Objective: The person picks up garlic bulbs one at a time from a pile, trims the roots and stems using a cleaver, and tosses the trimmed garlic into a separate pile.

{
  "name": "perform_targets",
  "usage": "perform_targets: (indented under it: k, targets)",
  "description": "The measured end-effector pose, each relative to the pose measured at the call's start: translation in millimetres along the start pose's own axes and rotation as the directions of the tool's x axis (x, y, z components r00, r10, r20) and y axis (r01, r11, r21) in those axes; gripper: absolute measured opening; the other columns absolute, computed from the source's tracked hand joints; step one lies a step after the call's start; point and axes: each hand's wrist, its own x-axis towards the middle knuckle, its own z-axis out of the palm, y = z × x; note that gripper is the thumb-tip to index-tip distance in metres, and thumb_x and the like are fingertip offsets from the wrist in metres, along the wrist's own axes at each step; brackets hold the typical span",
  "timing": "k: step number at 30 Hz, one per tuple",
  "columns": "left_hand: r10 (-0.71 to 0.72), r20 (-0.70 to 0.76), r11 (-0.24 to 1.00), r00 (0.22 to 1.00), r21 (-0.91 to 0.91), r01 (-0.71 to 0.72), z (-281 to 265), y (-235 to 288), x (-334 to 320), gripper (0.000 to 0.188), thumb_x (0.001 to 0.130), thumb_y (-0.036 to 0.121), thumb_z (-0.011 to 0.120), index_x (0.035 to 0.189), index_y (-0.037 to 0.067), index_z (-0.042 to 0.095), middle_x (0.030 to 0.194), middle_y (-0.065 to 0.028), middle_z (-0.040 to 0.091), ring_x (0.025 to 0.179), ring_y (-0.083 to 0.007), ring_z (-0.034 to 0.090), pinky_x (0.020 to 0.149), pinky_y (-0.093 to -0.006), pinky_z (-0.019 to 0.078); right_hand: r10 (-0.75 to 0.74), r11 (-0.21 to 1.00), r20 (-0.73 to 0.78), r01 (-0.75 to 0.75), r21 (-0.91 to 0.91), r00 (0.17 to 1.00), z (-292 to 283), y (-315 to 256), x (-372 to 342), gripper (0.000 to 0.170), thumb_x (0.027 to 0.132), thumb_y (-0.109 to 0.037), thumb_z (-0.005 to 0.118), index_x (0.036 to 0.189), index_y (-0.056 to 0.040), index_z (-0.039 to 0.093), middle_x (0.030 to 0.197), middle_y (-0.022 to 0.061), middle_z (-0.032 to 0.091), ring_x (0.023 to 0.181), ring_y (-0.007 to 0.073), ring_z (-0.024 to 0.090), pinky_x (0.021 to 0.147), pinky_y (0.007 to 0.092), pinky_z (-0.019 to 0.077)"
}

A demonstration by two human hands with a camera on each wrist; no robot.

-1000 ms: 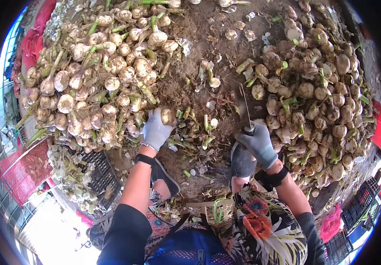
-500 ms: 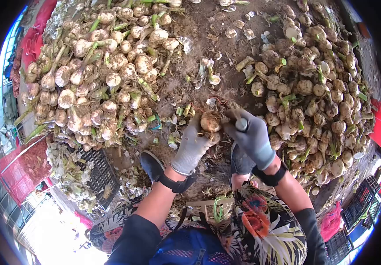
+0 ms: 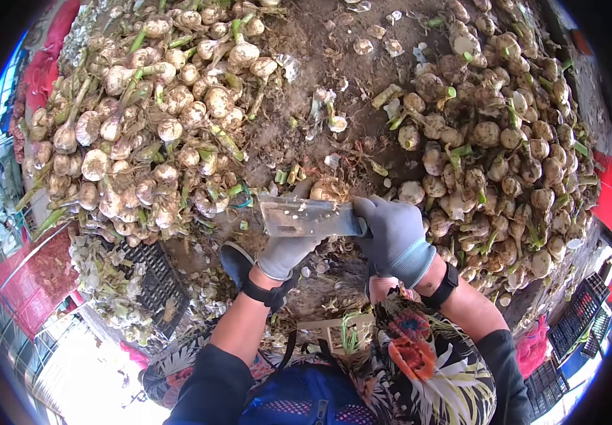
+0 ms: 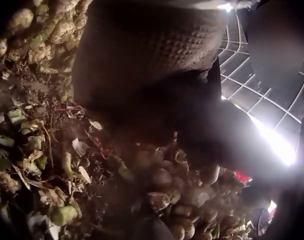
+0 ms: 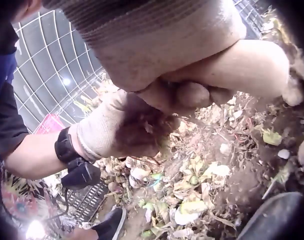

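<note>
Both hands wear grey work gloves. In the head view my left hand (image 3: 284, 255) holds a dirt-streaked garlic bulb (image 3: 330, 190) in front of me, its fingers partly hidden under the blade. My right hand (image 3: 394, 237) grips a wide-bladed knife (image 3: 309, 217), the blade lying crosswise over the left hand, just on my side of the bulb. Bits of debris stick to the metal. In the right wrist view the right hand (image 5: 187, 60) is close above the left hand (image 5: 112, 125). The dark left wrist view shows mostly the left glove (image 4: 147, 55).
A large heap of garlic with stalks (image 3: 143, 127) lies to the left, and a heap of mostly short-stemmed garlic (image 3: 497, 156) to the right. Cut stem pieces and dry skins (image 3: 292, 174) litter the soil between. A black crate (image 3: 155, 283) is at lower left; my shoe (image 3: 235, 263) stands nearby.
The left hand has brought the garlic bulb from the left heap to the middle. The right hand has moved in to meet it, and the knife has swung from pointing forward to lying crosswise, pointing left.
</note>
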Motion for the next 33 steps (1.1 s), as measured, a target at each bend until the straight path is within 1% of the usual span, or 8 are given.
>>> perform_targets:
  k: [1,3,6,11,21,26,29,33]
  targets:
    - [0.089,0.006,0.987,0.996,0.134,-0.089,-1,6,1,0.09,0.082,0.012,0.083,0.153,0.004,0.028,0.13,-0.0063,0.058,0.113,-0.0154,0.06,0.097,-0.032,0.0524,0.004,1.0,0.005,-0.004,0.003,1.0,4,4,-1,0.02,0.074,-0.011,0.068,0.092,-0.0113,0.061,0.081,0.0098,0.064,0.076,0.0339,0.067,0.067,0.045,0.0521]
    - [-0.193,0.02,0.593,0.981,-0.794,0.133,-2,24,-1,0.081,0.08,0.009,0.081,0.147,-0.001,0.037,0.128,-0.0102,0.061,0.114,-0.0154,0.061,0.098,-0.0354,0.0505,-0.047,0.997,-0.105,0.054,0.062,0.993,10,16,-1,0.023,0.072,-0.01,0.069,0.093,-0.0115,0.061,0.081,0.0101,0.063,0.072,0.0349,0.066,0.064,0.0453,0.052]
    - [-0.179,0.019,0.598,0.984,-0.792,0.124,-7,34,3,0.076,0.078,0.009,0.082,0.142,-0.001,0.043,0.126,-0.0106,0.063,0.112,-0.0167,0.062,0.097,-0.0345,0.051,-0.03,0.997,-0.07,0.034,0.062,0.997,13,16,-2,0.025,0.072,-0.008,0.07,0.095,-0.0107,0.063,0.082,0.0112,0.066,0.072,0.0359,0.067,0.065,0.0459,0.0533]
    - [-0.008,0.09,0.911,0.996,-0.409,0.044,-37,76,5,0.097,0.074,0.057,0.082,0.14,-0.003,0.043,0.119,-0.0125,0.063,0.11,-0.0194,0.062,0.094,-0.0335,0.0505,0.359,0.933,0.063,-0.359,-0.007,0.931,21,78,-9,0.024,0.079,-0.017,0.072,0.101,-0.0121,0.067,0.084,0.0154,0.071,0.079,0.0376,0.069,0.069,0.0426,0.0563]
    - [0.277,0.132,0.848,0.952,0.433,-0.306,-23,58,16,0.021,0.062,0.002,0.069,0.08,0.011,0.064,0.1,-0.0058,0.063,0.094,-0.0325,0.059,0.084,-0.0449,0.0479,0.234,0.795,0.206,-0.309,0.523,0.95,0,30,9,0.031,0.08,-0.014,0.074,0.109,-0.0018,0.071,0.081,0.0123,0.071,0.077,0.0124,0.066,0.072,0.0315,0.0523]
    - [0.507,0.258,0.619,0.823,0.555,-0.555,-39,81,15,0.01,0.068,0.011,0.069,0.077,0.013,0.066,0.102,-0.0028,0.063,0.095,-0.0306,0.059,0.089,-0.0463,0.0474,0.241,0.97,0.166,-0.238,-0.039,0.956,20,69,14,0.024,0.077,-0.017,0.073,0.098,-0.0065,0.07,0.077,0.0213,0.066,0.068,0.0331,0.067,0.065,0.0382,0.0528]
    - [0.491,0.292,0.838,0.821,0.098,-0.537,-20,157,40,0.024,0.084,0.01,0.068,0.107,0.016,0.066,0.116,-0.0063,0.062,0.09,-0.028,0.063,0.082,-0.0406,0.0562,0.321,0.94,0.154,-0.334,0.068,0.935,43,90,-13,0.018,0.078,-0.017,0.073,0.092,-0.0058,0.069,0.075,0.0154,0.068,0.068,0.0292,0.067,0.064,0.0387,0.053]
    - [0.596,0.036,0.713,0.802,0.436,-0.549,-27,171,79,0.052,0.075,0.025,0.076,0.122,0.011,0.061,0.116,-0.017,0.06,0.088,-0.0254,0.063,0.076,-0.04,0.0555,0.308,0.797,0.18,-0.357,0.487,0.934,43,78,-4,0.018,0.081,-0.015,0.073,0.094,-0.002,0.07,0.073,0.0042,0.068,0.068,0.0136,0.062,0.066,0.0307,0.0514]
